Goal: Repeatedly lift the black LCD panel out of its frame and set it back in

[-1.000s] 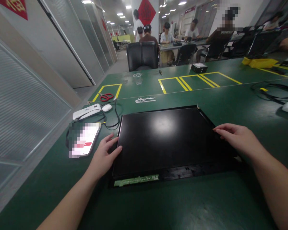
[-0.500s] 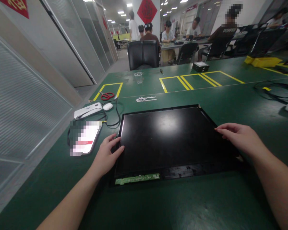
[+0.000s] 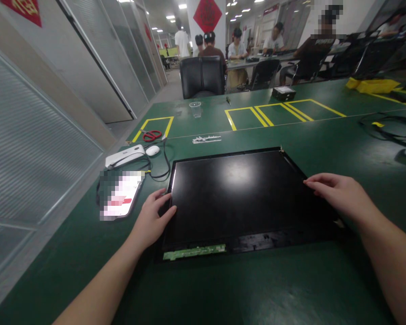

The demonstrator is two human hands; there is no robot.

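A black LCD panel [image 3: 237, 198] lies face up on the green table, with a pale light reflection on its glass. A narrow green circuit board [image 3: 194, 252] runs along its lower left edge. My left hand [image 3: 155, 216] grips the panel's left edge, its thumb over the border and its fingers against the side. At the right edge, my right hand [image 3: 338, 192] pinches the rim with thumb and forefinger pressed together; the other fingers curl behind. Small metallic bits show at the panel's upper right and lower right corners.
Left of the panel lie a lit phone [image 3: 123, 198], a white device [image 3: 125, 156] with a black cord, a white mouse [image 3: 152, 150] and red scissors [image 3: 152, 136]. Beyond are white scraps [image 3: 206, 139], a plastic cup [image 3: 196, 109] and a black box [image 3: 283, 93]. Black cables [image 3: 389, 128] lie right.
Both hands keep their places on the panel's edges, and the panel has not visibly moved. The view shifts very slightly. In the background, a standing person in white has moved a little left.
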